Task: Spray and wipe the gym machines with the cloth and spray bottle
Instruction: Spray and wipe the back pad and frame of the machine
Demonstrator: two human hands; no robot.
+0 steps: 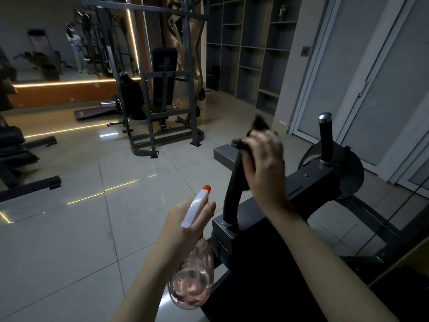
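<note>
My left hand (185,223) grips the neck of a spray bottle (193,275) with a clear pinkish body, white head and orange nozzle, held low at centre and pointing up and away. My right hand (263,163) grips a dark cloth (260,125) wrapped over the top of a curved black handle (232,196) of a black gym machine (308,184). The cloth's loose end is blurred above my fingers. A second upright handle (325,138) with a silver cap stands to the right on the same machine.
A grey rack machine with a black padded seat (162,89) stands across the glossy tiled floor (81,228). Black benches (18,159) sit at the left edge. Open grey shelving (250,47) and a glass door (371,89) line the right side. A mirror wall is at far left.
</note>
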